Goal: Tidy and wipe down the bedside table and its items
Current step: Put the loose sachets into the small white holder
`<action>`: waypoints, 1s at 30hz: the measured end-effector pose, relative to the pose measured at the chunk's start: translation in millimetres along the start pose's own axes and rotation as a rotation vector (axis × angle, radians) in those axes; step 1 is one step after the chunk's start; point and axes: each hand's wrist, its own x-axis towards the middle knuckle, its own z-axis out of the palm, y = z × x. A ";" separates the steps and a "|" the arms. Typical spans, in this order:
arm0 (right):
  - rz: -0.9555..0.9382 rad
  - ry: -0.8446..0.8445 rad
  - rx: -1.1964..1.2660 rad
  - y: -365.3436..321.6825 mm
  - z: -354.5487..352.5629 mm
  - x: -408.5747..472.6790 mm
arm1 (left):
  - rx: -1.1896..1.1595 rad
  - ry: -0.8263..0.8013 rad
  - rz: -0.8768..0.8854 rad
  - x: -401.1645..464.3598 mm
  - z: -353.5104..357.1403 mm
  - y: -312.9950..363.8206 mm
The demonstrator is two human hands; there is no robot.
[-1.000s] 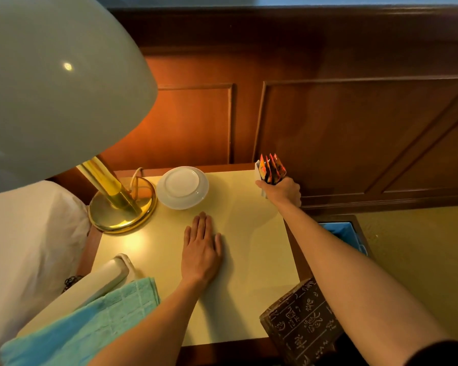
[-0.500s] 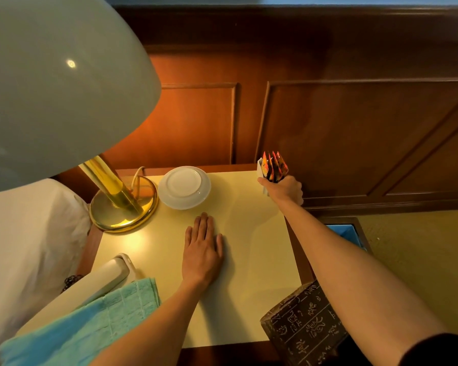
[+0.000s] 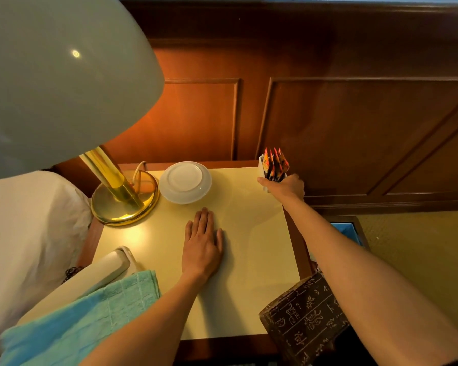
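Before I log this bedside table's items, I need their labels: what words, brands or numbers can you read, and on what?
Dark brown box at the table's near right corner: pale script-like characters, none readable to me.
Red and orange sachets in the white holder gripped by the right hand: print too small to read.
No other text is visible.

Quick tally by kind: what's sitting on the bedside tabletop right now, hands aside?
Lamp: 1
Upturned white dish: 1
Sachet holder, gripped by the right hand: 1
Teal cloth: 1
White handset-like object: 1
Dark patterned box at the right edge: 1
Total: 6
The left hand rests flat on the tabletop.
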 end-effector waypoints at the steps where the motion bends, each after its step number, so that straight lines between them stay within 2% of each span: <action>1: -0.003 -0.022 -0.026 1.1 -4.9 -5.0 | 0.002 0.002 0.002 -0.3 -0.4 0.2; 5: -0.142 -0.078 -0.105 12.2 -30.2 -48.8 | -0.002 -0.032 0.024 -0.3 -4.3 0.0; 9: -0.257 -0.225 -0.286 23.3 -55.1 -120.6 | 0.016 -0.177 0.024 5.4 -11.9 -4.2; 13: -0.216 -0.370 -0.608 33.9 -71.0 -176.3 | 0.031 -0.329 0.014 -14.7 -18.2 3.0; 19: -0.119 -0.437 -1.028 43.4 -73.4 -213.3 | 0.041 -0.354 0.045 -54.6 -20.4 3.7; 24: -0.057 -0.400 -1.137 47.0 -62.9 -216.5 | 0.049 -0.376 0.058 -59.3 -17.3 -0.2; 30: -0.125 -0.285 -0.961 53.9 -58.6 -208.2 | 0.051 -0.354 0.071 -61.9 -15.2 -3.6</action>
